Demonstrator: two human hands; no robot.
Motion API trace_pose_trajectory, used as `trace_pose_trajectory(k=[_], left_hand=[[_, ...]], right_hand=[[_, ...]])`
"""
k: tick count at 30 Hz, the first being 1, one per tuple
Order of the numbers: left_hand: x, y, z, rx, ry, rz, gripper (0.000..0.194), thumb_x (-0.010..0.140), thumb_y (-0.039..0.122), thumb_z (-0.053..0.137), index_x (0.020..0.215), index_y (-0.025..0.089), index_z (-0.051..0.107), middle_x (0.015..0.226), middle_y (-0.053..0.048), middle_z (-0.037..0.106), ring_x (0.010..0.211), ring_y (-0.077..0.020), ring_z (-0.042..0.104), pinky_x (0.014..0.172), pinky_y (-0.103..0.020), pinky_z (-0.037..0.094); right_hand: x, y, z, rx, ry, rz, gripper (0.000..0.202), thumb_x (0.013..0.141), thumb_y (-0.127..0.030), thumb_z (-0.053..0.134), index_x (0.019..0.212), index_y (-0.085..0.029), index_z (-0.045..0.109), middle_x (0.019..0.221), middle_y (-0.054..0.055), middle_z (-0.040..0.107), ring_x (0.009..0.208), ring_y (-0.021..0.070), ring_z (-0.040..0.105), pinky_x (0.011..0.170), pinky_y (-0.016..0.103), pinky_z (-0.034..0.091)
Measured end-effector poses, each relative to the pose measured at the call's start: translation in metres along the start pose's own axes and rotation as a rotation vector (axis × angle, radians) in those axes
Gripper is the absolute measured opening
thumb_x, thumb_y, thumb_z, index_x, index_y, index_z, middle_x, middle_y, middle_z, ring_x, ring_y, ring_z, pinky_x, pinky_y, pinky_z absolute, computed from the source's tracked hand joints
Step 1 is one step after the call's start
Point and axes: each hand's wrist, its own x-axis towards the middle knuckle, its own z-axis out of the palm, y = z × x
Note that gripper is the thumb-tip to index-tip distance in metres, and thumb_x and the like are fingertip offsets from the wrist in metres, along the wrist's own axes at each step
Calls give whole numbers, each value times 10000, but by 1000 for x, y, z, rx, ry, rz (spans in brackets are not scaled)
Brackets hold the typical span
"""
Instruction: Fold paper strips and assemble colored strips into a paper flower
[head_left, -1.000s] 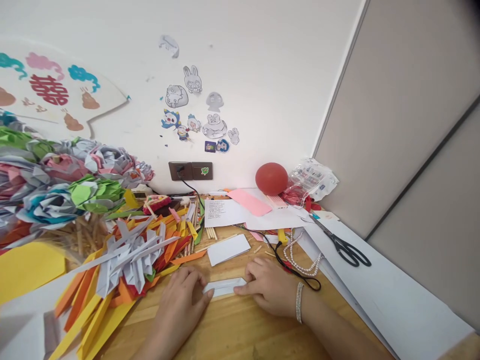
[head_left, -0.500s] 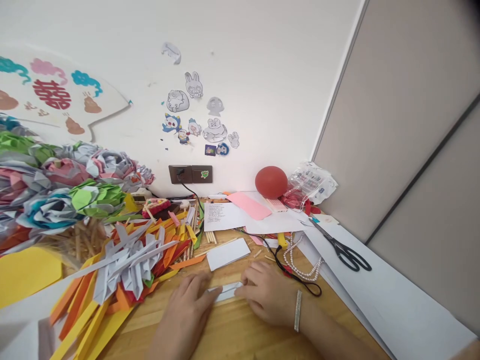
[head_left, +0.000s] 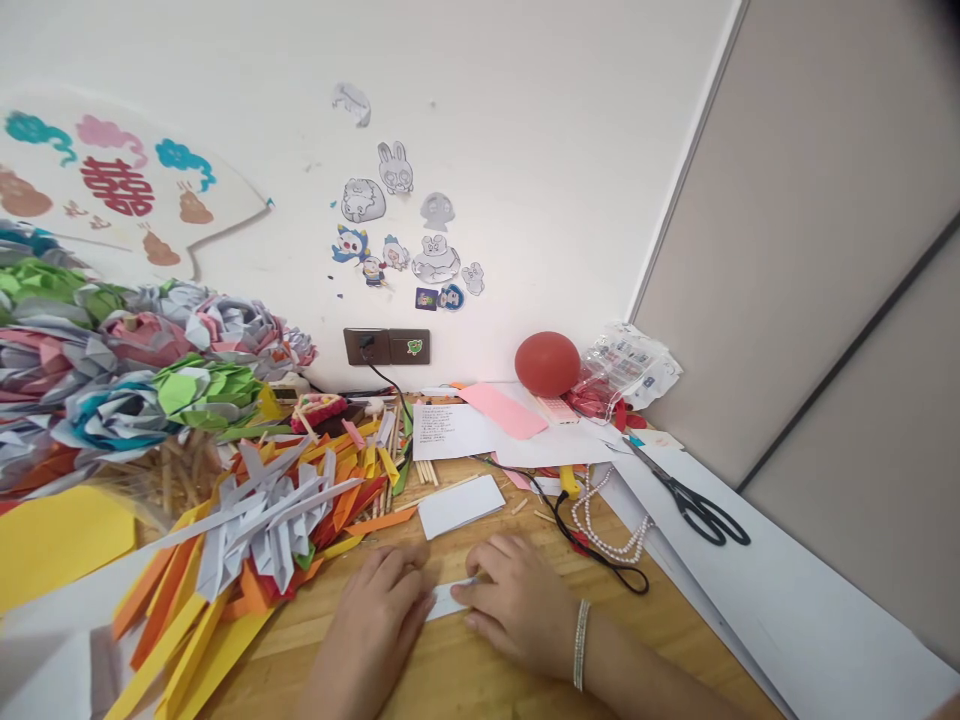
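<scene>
Between my hands a small folded strip of white paper (head_left: pixel 445 600) lies on the wooden table (head_left: pixel 465 665). My left hand (head_left: pixel 382 612) has its fingers curled at the strip's left end, covering that part. My right hand (head_left: pixel 517 608) holds the other end, thumb and index finger pressing on its surface. A bracelet (head_left: pixel 581 645) circles the right wrist. Just beyond the hands lies a stack of white paper rectangles (head_left: pixel 461 507). Folded white paper pieces (head_left: pixel 274 520) are heaped to the left, on top of orange and yellow strips (head_left: pixel 176 605).
Paper flowers (head_left: pixel 120 410) crowd the back left. Against the wall lie a handwritten sheet (head_left: pixel 435 430), a pink paper (head_left: pixel 502 410) and a red balloon (head_left: pixel 547 364). To the right are a black cable (head_left: pixel 611 568), a beaded string (head_left: pixel 637 545), and scissors (head_left: pixel 701 510) on white sheets (head_left: pixel 810 600).
My right hand has shifted slightly left and its thumb and finger reach further over the strip. Less of the strip shows, and the view has turned slightly left.
</scene>
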Motion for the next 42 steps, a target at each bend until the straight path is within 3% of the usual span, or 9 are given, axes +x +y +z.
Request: trace_pose_trajectory(k=[6,10,16,21,24,28,32,37,42], left_hand=[[0,6,0,-98,-71,-74,103,759,182,479,691,203,553,804,-42,604,798,-214,530,697,-330,427],[-3,9,2,-166,-116,-107,138,798,212,426,703,208,527,736,-23,589,716,-196,530,660,-309,407],[-1,15,-2,-477,-153,-266,100,766,269,470,719,197,521,671,4,587,612,-147,542,573,-227,411],[3,22,-9,-833,-391,-477,279,736,431,488,774,167,570,501,64,540,277,-55,385,331,-177,247],[4,23,-13,-1053,-452,-550,390,625,501,600,813,160,581,587,40,608,273,-56,444,311,-170,240],[4,21,-16,-1217,-414,-601,429,573,463,682,865,155,621,658,8,668,296,-38,457,363,-169,279],[3,23,-17,-1303,-320,-665,358,558,399,721,805,145,664,657,-5,676,318,-27,429,377,-172,241],[2,26,-17,-1318,-222,-715,263,542,333,724,719,145,677,644,-10,669,401,-59,450,443,-199,317],[-2,24,-9,-1104,-202,-646,217,613,361,636,641,145,645,302,68,489,313,-72,405,432,-198,310]], right_hand=[[5,3,8,184,93,172,177,769,-255,576,924,-173,555,900,25,528,875,163,438,752,283,341],[6,4,11,160,75,120,73,792,-248,542,784,-176,546,821,12,539,822,157,460,718,272,342],[4,2,13,120,38,124,73,820,-204,464,819,-171,529,740,20,589,710,150,513,627,246,353],[0,0,13,474,124,209,109,731,-126,483,801,-173,551,684,-17,559,599,103,477,552,202,349],[-2,-1,9,816,122,309,122,718,-124,474,787,-166,564,618,-38,509,527,74,433,488,176,333],[-1,1,6,1242,77,391,145,754,-231,496,843,-138,563,526,-57,476,430,51,424,447,175,357],[0,4,7,1440,93,390,248,689,-344,613,787,-118,584,567,-27,522,476,67,479,472,210,421],[0,6,11,1447,87,415,296,628,-374,674,754,-120,595,593,-21,535,483,68,482,470,217,424],[-1,3,13,1225,63,417,193,689,-299,626,777,-130,599,594,-37,520,470,48,439,452,175,344]])
